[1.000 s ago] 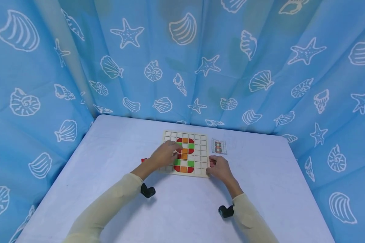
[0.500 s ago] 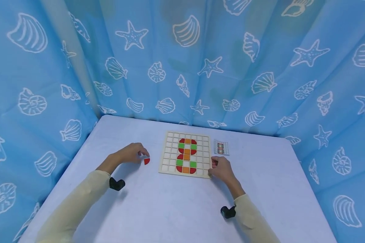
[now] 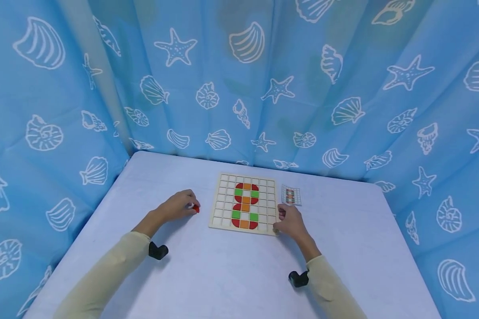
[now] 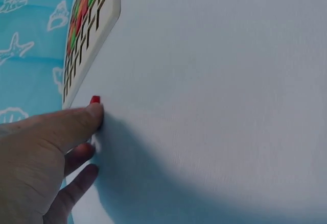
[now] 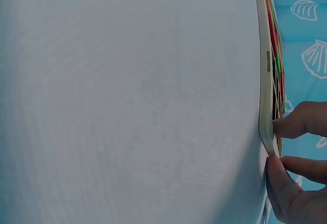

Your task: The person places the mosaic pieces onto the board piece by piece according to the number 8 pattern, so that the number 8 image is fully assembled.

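My left hand [image 3: 178, 205] is over the table left of the board, thumb and fingertips pinching a red quarter-round tile [image 3: 196, 208]. In the left wrist view only the red tip of that tile [image 4: 95, 99] shows past the thumb. A square wooden grid board [image 3: 219, 201] lies in the middle, with red, orange and green tiles forming a figure-eight shape in its cells. My right hand [image 3: 292, 221] grips the board's near right corner. The right wrist view has the thumb [image 5: 294, 123] on the board's top and the other fingers against its edge.
A small card [image 3: 291, 195] with a printed grid and a similar coloured pattern lies right of the board. White cloth covers the table [image 3: 231, 274]. A blue curtain [image 3: 239, 88] with white shells and starfish stands behind and at both sides.
My left hand left the board's tiles, moved left to the red tile on the table and now pinches it. The right hand stays at the board's corner.
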Action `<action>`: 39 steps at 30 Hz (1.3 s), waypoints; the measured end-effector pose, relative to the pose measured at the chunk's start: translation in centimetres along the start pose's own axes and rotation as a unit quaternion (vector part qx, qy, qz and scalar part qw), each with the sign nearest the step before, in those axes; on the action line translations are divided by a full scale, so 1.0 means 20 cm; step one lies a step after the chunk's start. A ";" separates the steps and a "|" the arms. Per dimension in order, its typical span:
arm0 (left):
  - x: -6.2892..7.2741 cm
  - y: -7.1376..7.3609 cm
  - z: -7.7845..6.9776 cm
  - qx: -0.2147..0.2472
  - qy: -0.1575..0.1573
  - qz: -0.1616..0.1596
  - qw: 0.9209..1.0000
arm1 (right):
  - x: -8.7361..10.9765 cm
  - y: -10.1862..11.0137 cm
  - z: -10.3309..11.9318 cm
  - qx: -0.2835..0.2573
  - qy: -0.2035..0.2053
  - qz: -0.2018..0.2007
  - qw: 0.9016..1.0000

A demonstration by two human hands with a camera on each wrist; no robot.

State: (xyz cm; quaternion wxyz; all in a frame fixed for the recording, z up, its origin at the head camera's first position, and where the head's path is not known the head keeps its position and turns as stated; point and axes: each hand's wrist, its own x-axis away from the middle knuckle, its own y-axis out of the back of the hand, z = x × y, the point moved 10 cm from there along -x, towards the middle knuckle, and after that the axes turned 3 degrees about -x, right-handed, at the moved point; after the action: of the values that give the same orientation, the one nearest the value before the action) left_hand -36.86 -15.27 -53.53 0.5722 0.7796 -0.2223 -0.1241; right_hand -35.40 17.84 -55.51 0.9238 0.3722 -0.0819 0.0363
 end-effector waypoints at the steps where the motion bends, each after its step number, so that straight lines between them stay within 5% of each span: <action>1: 0.00 0.00 -0.01 -0.003 -0.004 -0.006 1.000 | 0.00 0.00 0.00 0.001 0.001 -0.001 1.000; 7: -0.04 0.00 -0.07 -0.007 -0.029 -0.019 0.999 | 0.02 0.01 0.00 -0.001 0.002 -0.002 1.000; 12: -0.05 0.00 -0.05 0.002 -0.011 -0.022 1.000 | 0.01 0.00 0.00 -0.007 0.007 -0.004 1.000; 24: -0.03 -0.01 -0.08 0.022 -0.037 0.003 0.999 | 0.01 -0.01 0.00 -0.005 0.005 0.002 1.000; 33: -0.07 0.02 -0.06 0.061 0.009 0.018 0.998 | 0.01 0.00 0.00 -0.005 0.001 0.006 1.000; 39: -0.16 0.08 -0.17 0.066 -0.016 0.000 0.998 | 0.00 -0.01 0.00 -0.013 0.004 0.003 1.000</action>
State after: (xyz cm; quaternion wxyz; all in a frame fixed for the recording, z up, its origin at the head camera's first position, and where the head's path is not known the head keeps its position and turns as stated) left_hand -38.44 -11.16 -51.15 0.5160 0.8135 -0.2392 -0.1215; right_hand -35.34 17.66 -55.64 0.9287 0.3602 -0.0793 0.0393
